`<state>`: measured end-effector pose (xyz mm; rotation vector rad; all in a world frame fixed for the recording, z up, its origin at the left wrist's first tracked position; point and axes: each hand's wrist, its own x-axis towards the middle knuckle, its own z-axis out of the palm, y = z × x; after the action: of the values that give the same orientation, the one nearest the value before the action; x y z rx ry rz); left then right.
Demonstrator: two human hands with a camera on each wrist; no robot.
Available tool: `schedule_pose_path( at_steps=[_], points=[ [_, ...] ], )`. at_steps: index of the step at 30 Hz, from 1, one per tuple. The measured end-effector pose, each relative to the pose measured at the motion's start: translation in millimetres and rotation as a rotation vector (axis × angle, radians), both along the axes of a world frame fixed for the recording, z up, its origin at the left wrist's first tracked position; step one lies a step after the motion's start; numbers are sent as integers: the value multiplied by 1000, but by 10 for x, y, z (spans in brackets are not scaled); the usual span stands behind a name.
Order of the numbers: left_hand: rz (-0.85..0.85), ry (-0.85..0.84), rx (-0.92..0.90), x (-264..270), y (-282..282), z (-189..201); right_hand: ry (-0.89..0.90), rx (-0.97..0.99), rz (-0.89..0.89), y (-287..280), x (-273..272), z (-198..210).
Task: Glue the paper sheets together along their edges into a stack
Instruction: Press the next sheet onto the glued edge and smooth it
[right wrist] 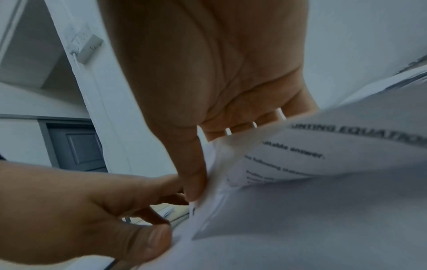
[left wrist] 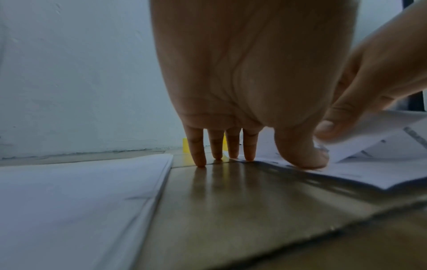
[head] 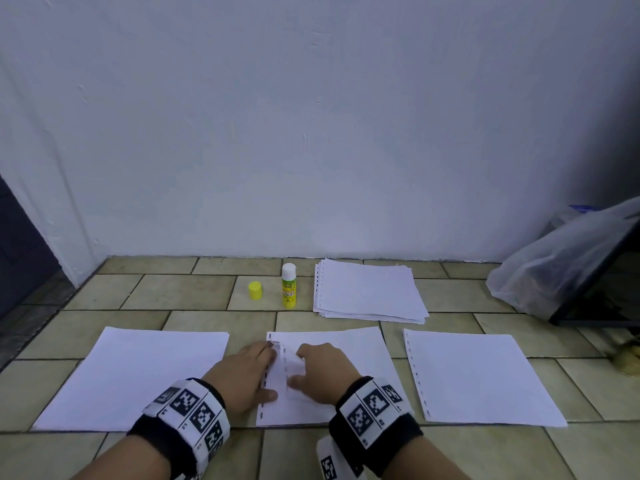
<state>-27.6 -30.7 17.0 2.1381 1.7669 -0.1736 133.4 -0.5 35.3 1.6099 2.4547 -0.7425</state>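
With our left hand [head: 248,375] pressing straight fingers on the punched edge of the middle sheets [head: 341,348] on the tiled floor [head: 194,296] and our right hand [head: 320,370] pinching the lifted top sheet's margin [head: 281,367], we risk a skewed, creased bond if it drops misaligned.

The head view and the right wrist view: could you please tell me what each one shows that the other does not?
Only the head view shows the uncapped glue stick, its yellow cap, the spare paper stack and the side sheets. Only the right wrist view shows printed text on the underside of the lifted sheet, and a grey door. Both show the left hand and right hand at the middle sheets' punched edge.
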Motion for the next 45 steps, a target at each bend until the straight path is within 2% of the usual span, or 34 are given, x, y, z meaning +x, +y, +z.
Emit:
schedule_pose_path(
  at_steps=[4,8,12,20,27,45],
  points=[
    [-13,-2,-33,-55,25,43,7,20,-7,27,29,-19],
    [-42,63,33,-74,-24,73,9,26,-16,28,17,-41],
    [-7,55,78,-68,-78,77,-24,34,-10,-3,-3,-66],
    [10,123,11,-45,-79,157,-59,22,-10,-99,-92,-158],
    [25,73,15,-82,-113,142,-115,-26,-12,-97,-152,-141],
    [29,78,6,-55,-124,188,-137,-61,-30,-90,-203,-151]
  ],
)
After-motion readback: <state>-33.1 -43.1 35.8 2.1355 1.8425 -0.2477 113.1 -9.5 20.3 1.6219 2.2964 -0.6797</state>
